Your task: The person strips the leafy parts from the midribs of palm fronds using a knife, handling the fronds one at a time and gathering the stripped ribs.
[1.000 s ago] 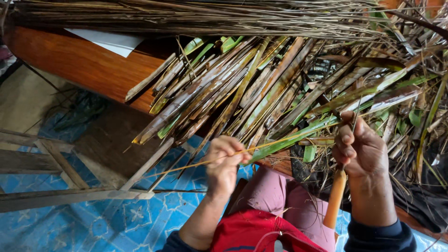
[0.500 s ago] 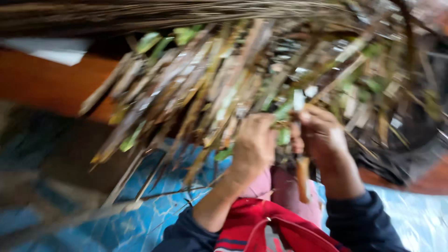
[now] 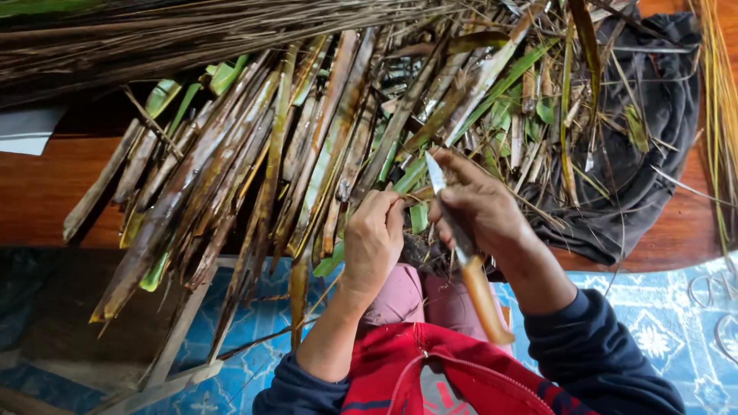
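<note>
Between both hands, left fingers pinch a green leaf strip, right fingers grip a knife.

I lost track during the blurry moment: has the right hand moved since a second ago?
Yes. The right hand with the knife has closed in leftward toward the left hand, judged against the person's lap.
</note>
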